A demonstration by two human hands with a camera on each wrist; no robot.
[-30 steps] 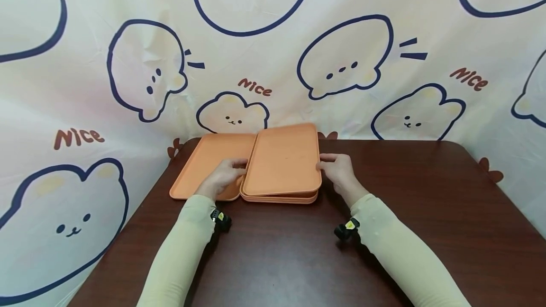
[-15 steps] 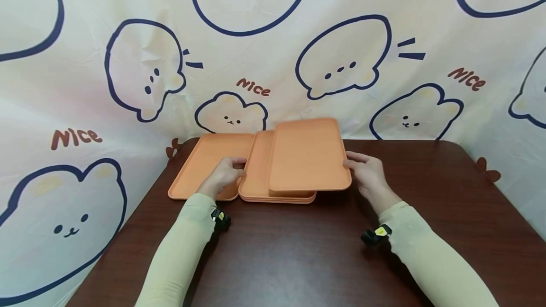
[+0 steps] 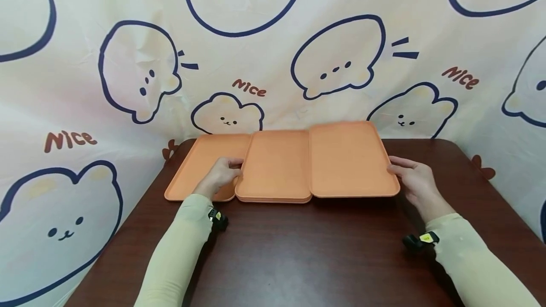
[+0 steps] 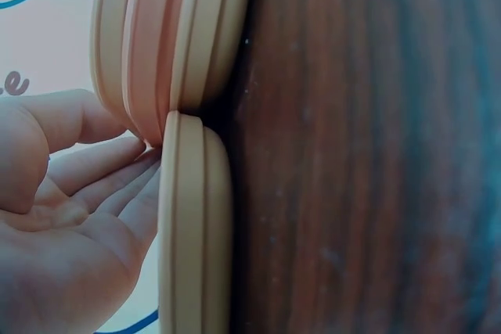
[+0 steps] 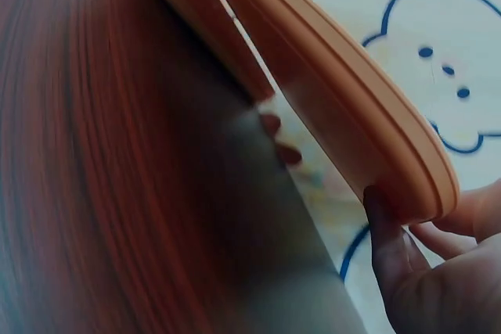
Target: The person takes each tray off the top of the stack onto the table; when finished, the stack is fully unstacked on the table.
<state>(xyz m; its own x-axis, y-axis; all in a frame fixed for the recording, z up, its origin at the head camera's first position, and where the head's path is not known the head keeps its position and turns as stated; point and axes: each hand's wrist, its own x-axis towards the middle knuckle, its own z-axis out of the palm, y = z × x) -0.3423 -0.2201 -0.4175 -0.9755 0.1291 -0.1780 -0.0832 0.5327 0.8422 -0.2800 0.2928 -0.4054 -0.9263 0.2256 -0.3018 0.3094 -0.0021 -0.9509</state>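
Note:
Three orange rectangular tray groups stand side by side in the head view. At the left lies a flat tray (image 3: 183,181), partly covered by my left hand (image 3: 218,174). A short tray stack (image 3: 277,165) sits in the middle; left thumb and fingers grip its left edge. In the left wrist view the stacked rims (image 4: 156,44) show above the neighbouring tray's rim (image 4: 188,224). My right hand (image 3: 415,181) pinches the right edge of another tray (image 3: 351,160), raised off the table. Its underside (image 5: 337,138) shows in the right wrist view, thumb beneath the rim.
A dark brown wooden table (image 3: 273,250) carries the trays and reaches back to a pale cloth wall (image 3: 273,60) printed with cartoon bears. Each wrist wears a small black camera (image 3: 420,240). The raised tray's left edge overlaps the stack's right edge in the head view.
My right hand has drawn the top tray off the middle stack and carried it rightward beside it, uncovering the tray below. The left hand has stayed at the stack's left edge.

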